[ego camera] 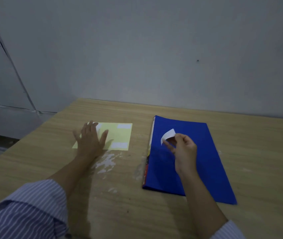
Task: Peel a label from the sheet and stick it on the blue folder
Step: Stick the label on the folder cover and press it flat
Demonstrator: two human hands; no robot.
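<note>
- The peeling looks done: the right hand [183, 147] pinches a white label [167, 135] between thumb and fingers, and the label curls free in the air.
- That label hangs over the upper part of the blue folder [197, 163], which lies flat on the table [258, 152]; whether a corner touches the cover cannot be told.
- The left hand [90, 138] lies flat with fingers spread on the pale yellow sheet [120, 135], gripping nothing. Other white labels [124, 126] remain on the sheet.
- Left to do, as I judge it: lower the label onto the cover and smooth it flat.
</note>
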